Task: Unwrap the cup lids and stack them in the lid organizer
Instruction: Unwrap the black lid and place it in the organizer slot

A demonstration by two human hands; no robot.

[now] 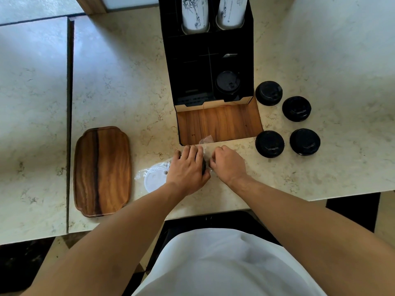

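My left hand (187,167) is closed over a black cup lid (204,166) in clear plastic wrap, near the counter's front. Only the lid's right edge shows past my fingers. My right hand (227,162) pinches the clear wrap (205,144) right beside it. The black lid organizer (192,67) with a wooden front stands just behind my hands. One black lid (227,82) sits in its right compartment. Several more black lids (269,144) lie on the counter to the right. A white lid in clear wrap (154,178) lies left of my left hand.
A wooden tray (102,170) lies at the left on the marble counter (128,82). Two stacks of white paper cups (195,13) stand in the organizer's back slots. The counter's front edge runs just below my forearms.
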